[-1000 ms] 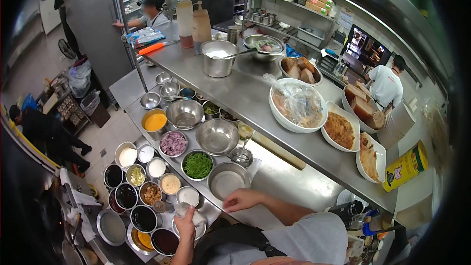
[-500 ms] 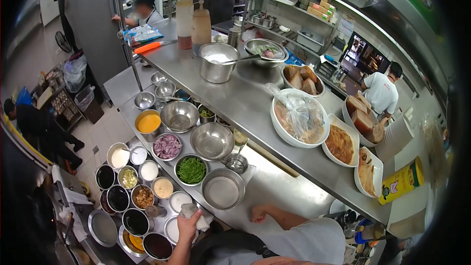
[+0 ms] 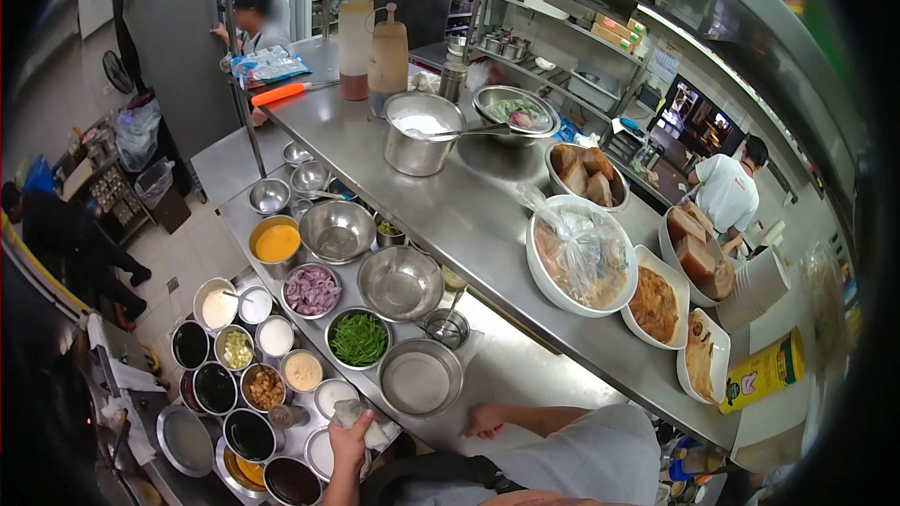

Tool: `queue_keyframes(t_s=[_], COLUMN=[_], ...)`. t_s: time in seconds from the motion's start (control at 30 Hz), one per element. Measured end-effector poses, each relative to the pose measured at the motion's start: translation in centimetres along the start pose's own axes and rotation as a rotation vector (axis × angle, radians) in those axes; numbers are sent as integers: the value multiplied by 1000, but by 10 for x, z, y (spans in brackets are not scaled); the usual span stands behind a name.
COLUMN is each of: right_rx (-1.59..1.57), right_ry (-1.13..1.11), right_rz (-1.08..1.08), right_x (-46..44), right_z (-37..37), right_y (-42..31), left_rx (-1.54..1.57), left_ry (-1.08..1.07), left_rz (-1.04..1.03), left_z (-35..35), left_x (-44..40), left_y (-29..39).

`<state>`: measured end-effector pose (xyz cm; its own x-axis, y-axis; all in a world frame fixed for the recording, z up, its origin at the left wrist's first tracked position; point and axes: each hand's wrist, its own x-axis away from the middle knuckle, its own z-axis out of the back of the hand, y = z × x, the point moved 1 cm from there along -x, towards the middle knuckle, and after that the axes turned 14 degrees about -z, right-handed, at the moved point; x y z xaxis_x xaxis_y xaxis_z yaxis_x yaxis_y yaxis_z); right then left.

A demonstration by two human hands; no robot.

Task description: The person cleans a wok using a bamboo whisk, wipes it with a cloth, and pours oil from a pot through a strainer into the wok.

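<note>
My left hand (image 3: 349,440) is closed around a crumpled pale cloth (image 3: 367,424), over the white-filled bowls at the right of the seasoning pots. My right hand (image 3: 484,422) hangs over the steel counter's edge, right of a wide steel bowl (image 3: 420,378), its fingers curled; whether anything is in them is too small to tell. Close by are a bowl of green vegetable strips (image 3: 358,339), a bowl of sliced purple onion (image 3: 312,291) and a steel bowl with a utensil (image 3: 446,327).
A raised steel shelf (image 3: 469,197) crosses the view, bearing bottles, a steel pot (image 3: 419,136), a bagged white bowl (image 3: 581,258) and meat dishes. Pots of dark sauce (image 3: 250,434) stand at lower left. Three people are in the background, one by a grey door (image 3: 173,47).
The view has shifted, so the bowls sit further left. My right hand has drawn back from above the wide steel bowl. My left hand still holds the cloth.
</note>
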<state>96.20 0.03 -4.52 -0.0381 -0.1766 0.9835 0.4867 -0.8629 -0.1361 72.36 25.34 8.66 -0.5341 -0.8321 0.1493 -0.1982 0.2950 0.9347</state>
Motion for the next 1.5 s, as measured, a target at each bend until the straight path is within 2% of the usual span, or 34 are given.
queue_keyframes(t_s=[0.3,1.5], right_rx=[38,45], right_ry=[70,37], right_rz=[4,-17], right_x=[10,14], right_z=[2,5], right_y=[-8,-15], left_rx=[-15,2], left_ry=[-15,-35], left_rz=[34,59], left_z=[-9,-14], left_x=[-6,-8], left_y=[3,0])
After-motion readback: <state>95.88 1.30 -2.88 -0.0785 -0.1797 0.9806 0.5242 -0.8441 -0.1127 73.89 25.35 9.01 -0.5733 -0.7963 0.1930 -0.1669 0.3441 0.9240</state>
